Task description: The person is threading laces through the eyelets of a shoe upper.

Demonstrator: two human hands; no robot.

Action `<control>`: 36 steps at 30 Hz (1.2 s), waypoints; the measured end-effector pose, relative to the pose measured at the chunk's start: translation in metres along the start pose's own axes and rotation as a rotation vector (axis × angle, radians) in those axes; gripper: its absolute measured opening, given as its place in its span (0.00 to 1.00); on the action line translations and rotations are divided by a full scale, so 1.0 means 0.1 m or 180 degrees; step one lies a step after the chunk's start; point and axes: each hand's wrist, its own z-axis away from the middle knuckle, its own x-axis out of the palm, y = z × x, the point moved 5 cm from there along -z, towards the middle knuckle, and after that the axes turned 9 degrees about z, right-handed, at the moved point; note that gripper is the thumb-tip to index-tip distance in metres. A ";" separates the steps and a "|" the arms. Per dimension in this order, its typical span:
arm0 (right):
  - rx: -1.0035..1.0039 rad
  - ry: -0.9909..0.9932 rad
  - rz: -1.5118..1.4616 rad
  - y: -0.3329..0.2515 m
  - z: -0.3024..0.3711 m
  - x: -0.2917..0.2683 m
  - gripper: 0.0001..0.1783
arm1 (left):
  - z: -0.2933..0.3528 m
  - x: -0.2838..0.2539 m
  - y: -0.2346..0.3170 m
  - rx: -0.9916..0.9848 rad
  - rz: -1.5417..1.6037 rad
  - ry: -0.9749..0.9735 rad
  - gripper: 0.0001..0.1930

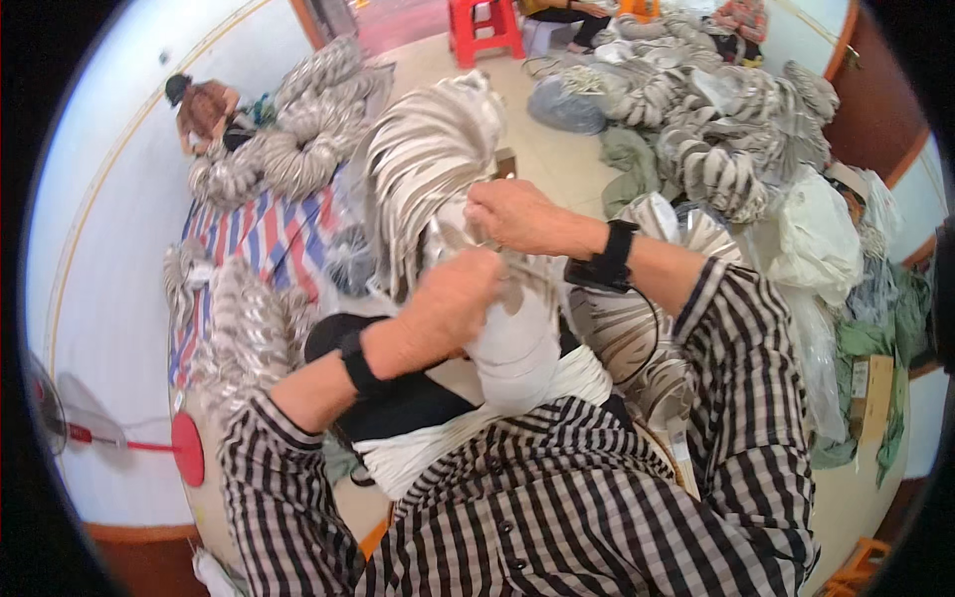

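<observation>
In front of my chest, my left hand (pixel 448 298) and my right hand (pixel 522 214) are close together, fingers curled in. My right hand is at the lower edge of a thick bundle of thin, curved, light grey pieces (pixel 428 149) that fans upward away from me. My left hand is slightly smeared by motion. What either hand grips is too small or hidden to make out. Below them a smooth white rounded piece (pixel 515 348) rests over my lap. A hank of white cords (pixel 423 453) lies across my thighs, over dark cloth.
More strung bundles (pixel 239 318) lie at left by a striped sheet (pixel 264 239), and a large heap (pixel 736 119) fills the far right. A red stool (pixel 484 30), clear plastic bags (pixel 816 234), a cardboard box (pixel 870 398) and a fan (pixel 50 408) stand around. Other people sit at the back.
</observation>
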 end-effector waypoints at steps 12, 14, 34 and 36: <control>-0.2965 -0.0543 -0.1775 -2.84 -0.04 0.46 0.11 | 0.63 0.63 1.82 0.1796 0.2305 -0.1208 0.08; -0.3008 -0.0955 -0.1689 -2.93 -0.11 0.52 0.11 | 0.65 0.56 1.90 0.1706 0.2490 -0.1385 0.10; 0.0589 -0.0118 -0.0665 -0.13 0.91 -0.11 0.08 | -1.67 -1.20 0.63 0.1877 -0.1451 0.1964 0.11; 0.0856 -0.0351 -0.0780 -0.07 0.98 -0.10 0.07 | -1.31 -1.11 0.13 0.0920 -0.0400 0.1886 0.11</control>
